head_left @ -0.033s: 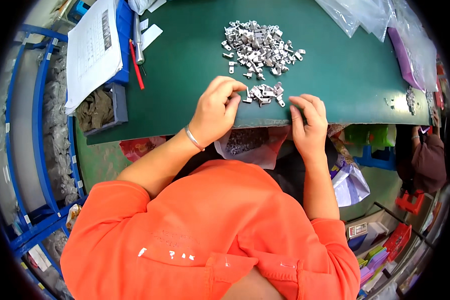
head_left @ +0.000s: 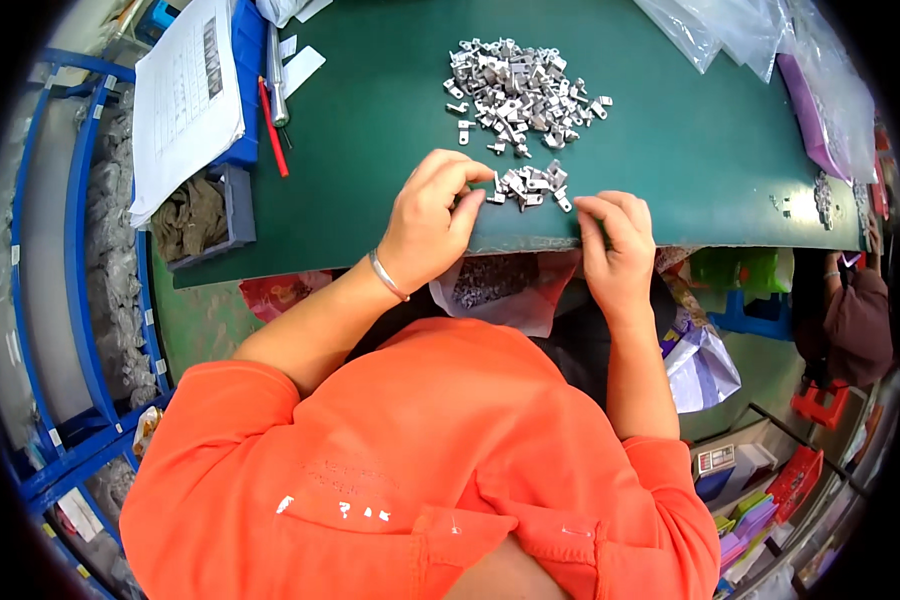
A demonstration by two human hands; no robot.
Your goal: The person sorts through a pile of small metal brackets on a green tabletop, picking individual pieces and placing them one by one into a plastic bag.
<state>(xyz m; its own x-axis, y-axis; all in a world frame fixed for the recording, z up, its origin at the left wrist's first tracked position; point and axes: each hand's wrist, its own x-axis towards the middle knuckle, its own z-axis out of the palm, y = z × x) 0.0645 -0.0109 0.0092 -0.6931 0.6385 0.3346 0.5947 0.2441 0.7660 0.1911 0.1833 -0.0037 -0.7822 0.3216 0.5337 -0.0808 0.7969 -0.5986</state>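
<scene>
A small cluster of silvery metal brackets [head_left: 530,184] lies near the front edge of the green table, between my hands. My left hand [head_left: 432,212] is at its left side, fingers curved, with the index fingertip against the outermost bracket. Thumb and index stay slightly apart there. On the right, my right hand [head_left: 618,240] rests by the table edge, thumb and index tips brought together just beside the cluster. Anything between those fingertips is hidden or too small to make out. Farther back sits a larger heap of the same brackets [head_left: 525,90].
At left are papers [head_left: 195,110] on a blue holder, a red pen [head_left: 272,130] and a grey bin [head_left: 240,205] with cloth. Clear plastic bags [head_left: 715,30] and a purple packet [head_left: 808,115] lie at right. An open bag of small parts [head_left: 495,280] sits below the table edge.
</scene>
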